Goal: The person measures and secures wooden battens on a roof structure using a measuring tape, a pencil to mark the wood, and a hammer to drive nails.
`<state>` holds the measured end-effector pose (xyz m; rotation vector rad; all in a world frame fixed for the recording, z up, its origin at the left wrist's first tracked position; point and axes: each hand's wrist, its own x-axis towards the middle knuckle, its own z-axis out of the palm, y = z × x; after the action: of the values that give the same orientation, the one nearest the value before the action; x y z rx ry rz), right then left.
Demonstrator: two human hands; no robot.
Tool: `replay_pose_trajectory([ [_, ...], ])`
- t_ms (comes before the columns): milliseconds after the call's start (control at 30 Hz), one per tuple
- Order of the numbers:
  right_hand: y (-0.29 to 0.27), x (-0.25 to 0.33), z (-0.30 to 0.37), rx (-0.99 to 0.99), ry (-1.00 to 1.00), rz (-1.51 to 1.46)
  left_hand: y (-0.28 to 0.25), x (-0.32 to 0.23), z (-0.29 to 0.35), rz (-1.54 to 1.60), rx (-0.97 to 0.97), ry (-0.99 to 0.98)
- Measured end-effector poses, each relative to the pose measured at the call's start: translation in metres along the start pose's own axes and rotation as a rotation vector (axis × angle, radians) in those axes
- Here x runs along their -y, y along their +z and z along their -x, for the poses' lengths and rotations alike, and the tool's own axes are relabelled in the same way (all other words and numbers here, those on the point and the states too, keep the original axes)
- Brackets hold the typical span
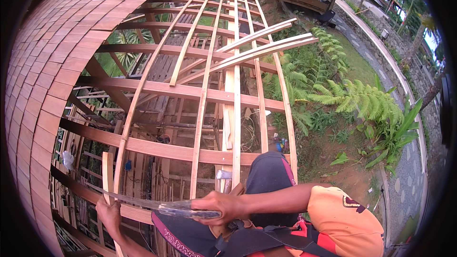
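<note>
My right hand (216,207) is closed round the dark, worn handle of a hand saw (143,203). The saw's thin blade reaches left, across a light wooden batten (108,169). My left hand (109,215) grips that batten just below the blade. The batten stands up past the hand, next to a long batten (128,128) that runs away over the rafters. Whether the teeth touch the wood cannot be made out. Beside my knee shows the silvery metal head of a tool (223,174), its handle mostly hidden.
Open roof framing surrounds me, with rafters (190,152) crossed by long battens (202,114) and gaps to the ground below. Loose battens (276,45) lie slanted across it. Wooden shingles (52,62) cover the left slope. Ferns (357,100) and a path (404,200) lie right.
</note>
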<state>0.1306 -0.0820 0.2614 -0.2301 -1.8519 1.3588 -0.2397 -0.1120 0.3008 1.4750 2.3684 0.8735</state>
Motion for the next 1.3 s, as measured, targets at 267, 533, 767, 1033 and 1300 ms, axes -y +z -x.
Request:
replay_pose_trajectory([
  [267, 0.006, -0.05, -0.05, -0.062, -0.1, 0.129, 0.06, -0.026, 0.002, -0.036, 0.059, 0.165],
  [533, 0.008, -0.045, -0.045, -0.057, -0.061, 0.116, 0.045, -0.044, 0.007, -0.04, 0.098, 0.118],
  [767, -0.012, 0.015, 0.0, 0.028, 0.0, 0.099, -0.028, 0.002, -0.016, 0.104, 0.077, -0.059],
  [1033, 0.005, -0.028, -0.072, -0.048, 0.086, 0.161, 0.025, -0.022, -0.027, -0.164, 0.058, -0.022],
  [1300, -0.001, -0.051, -0.086, -0.06, -0.004, 0.227, 0.06, -0.051, -0.003, -0.194, 0.159, -0.116],
])
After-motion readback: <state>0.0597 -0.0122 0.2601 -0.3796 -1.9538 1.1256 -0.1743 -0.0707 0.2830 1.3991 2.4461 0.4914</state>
